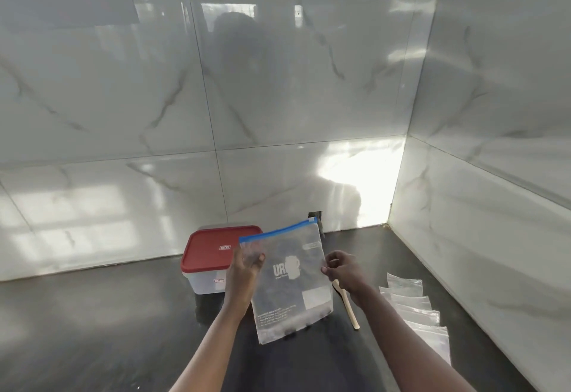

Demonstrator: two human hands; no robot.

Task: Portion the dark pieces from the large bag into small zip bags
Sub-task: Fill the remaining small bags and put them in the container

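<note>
The left hand (244, 271) grips the left edge of the large bag (293, 296) a little below its top, with the thumb on the near face and the fingers curled behind the plastic. The right hand (343, 269) pinches the right edge at about the same height. The two hands are apart, with the width of the bag between them.

The bag stands upright between them and tilts slightly. Its blue zip strip (278, 232) runs along the top above both hands. The plastic is cloudy with white print, and I cannot tell what is inside it. Its lower edge hangs down near the dark counter (123, 330); whether it touches is unclear.

Just beyond the left hand sits a pale tub (204, 283) with a red lid (213, 245), partly hidden by the hand and the bag. A wooden spoon (350, 311) lies on the counter under the right wrist, just beside the bag's right edge. Further to the right of the right hand, a row of small zip bags (417, 314) lies flat and overlapping. Glossy marbled wall tiles (278, 113) rise behind and to the right.
</note>
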